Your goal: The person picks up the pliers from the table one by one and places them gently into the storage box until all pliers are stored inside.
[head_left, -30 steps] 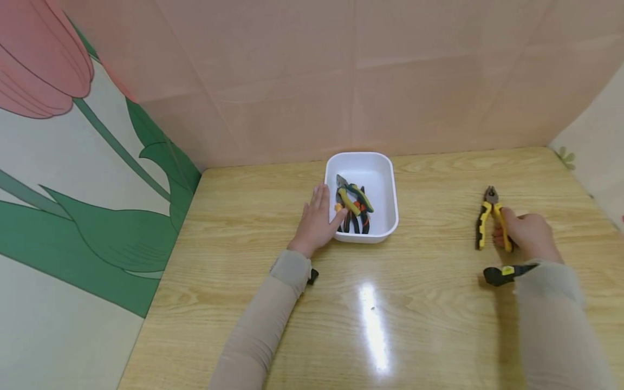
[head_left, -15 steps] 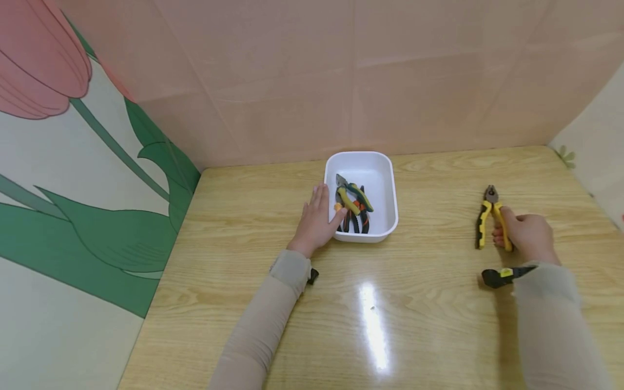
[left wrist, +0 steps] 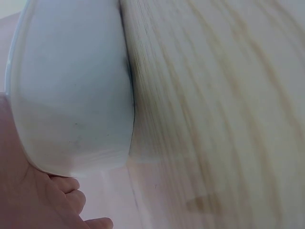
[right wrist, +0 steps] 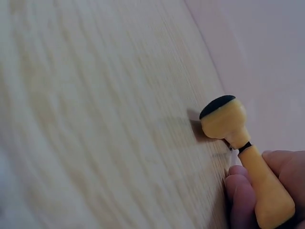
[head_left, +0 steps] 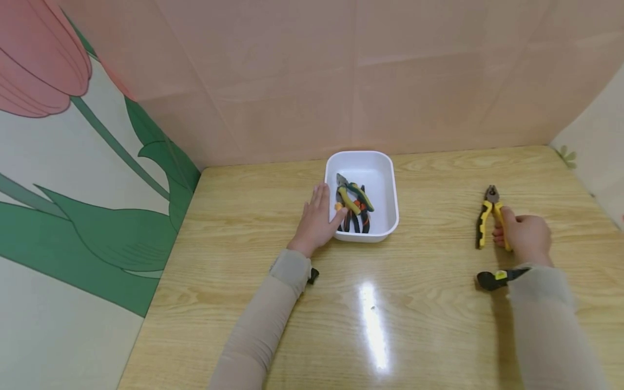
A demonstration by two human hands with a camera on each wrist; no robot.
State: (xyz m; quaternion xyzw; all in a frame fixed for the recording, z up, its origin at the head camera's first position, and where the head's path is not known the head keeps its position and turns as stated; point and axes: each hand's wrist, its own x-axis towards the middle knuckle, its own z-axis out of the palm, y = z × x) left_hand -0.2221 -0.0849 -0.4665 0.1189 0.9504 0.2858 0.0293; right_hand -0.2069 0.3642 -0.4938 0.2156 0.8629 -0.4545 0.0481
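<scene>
My left hand [head_left: 314, 223] lies along the left side of a white plastic bin [head_left: 387, 222], fingers straight, with the thumb reaching over the front rim. Inside the bin are several pliers, among them a yellow-and-green handled pair [head_left: 350, 200] on top. At the right of the table, my right hand [head_left: 528, 235] pinches one handle of yellow-and-black pliers [head_left: 483, 216] between thumb and fingers. Their jaws point away from me and the handles stand spread. In the right wrist view, the yellow handle [right wrist: 267, 186] sits between thumb and curled fingers, close above the table.
The wood-grain table [head_left: 429, 314] meets a pink wall covering [head_left: 292, 108] at the back. A flower-printed panel [head_left: 97, 233] stands along the left. A black strap piece with a yellow-green patch [head_left: 501, 275] juts from the right sleeve.
The right wrist and forearm have shifted slightly to the left. The pliers, the bin and the left hand stay nearly where they were.
</scene>
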